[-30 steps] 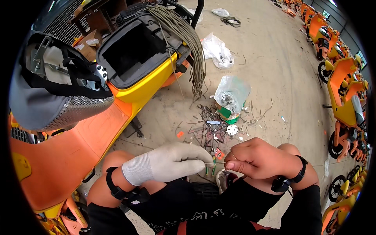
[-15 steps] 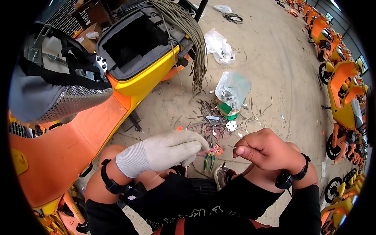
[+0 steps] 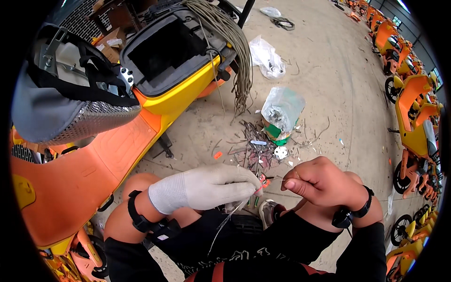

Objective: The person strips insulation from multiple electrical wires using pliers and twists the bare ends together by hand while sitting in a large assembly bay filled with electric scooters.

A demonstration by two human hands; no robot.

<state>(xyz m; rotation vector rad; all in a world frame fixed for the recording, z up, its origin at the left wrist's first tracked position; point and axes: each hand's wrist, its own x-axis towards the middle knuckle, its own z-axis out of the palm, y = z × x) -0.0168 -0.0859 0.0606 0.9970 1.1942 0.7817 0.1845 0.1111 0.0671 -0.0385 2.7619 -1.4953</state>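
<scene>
My left hand (image 3: 213, 186), in a pale knitted glove, is closed on a thin wire. A pale tail of that wire (image 3: 224, 222) hangs below the palm, and a pink-red length (image 3: 258, 190) shows at the fingertips. Close by on the right, my bare right hand (image 3: 315, 182) pinches a fine strand (image 3: 279, 179) between thumb and bent forefinger. The strand points toward the gloved fingertips; whether it joins the pink-red wire I cannot make out. Beneath the left fingertips, green-handled pliers (image 3: 256, 202) lie on the floor, mostly hidden.
Scraps of cut wire (image 3: 253, 136) litter the floor ahead, beside an open plastic sack (image 3: 283, 110). At left stands an orange and yellow scooter (image 3: 127, 136) with a coil of cable (image 3: 242, 56) draped over its open compartment. More scooters (image 3: 413, 108) line the right side.
My left hand has shifted right, closer to my right hand, and now covers most of the pliers. The wire's pale tail now hangs in view below it. My right hand keeps its pinch.
</scene>
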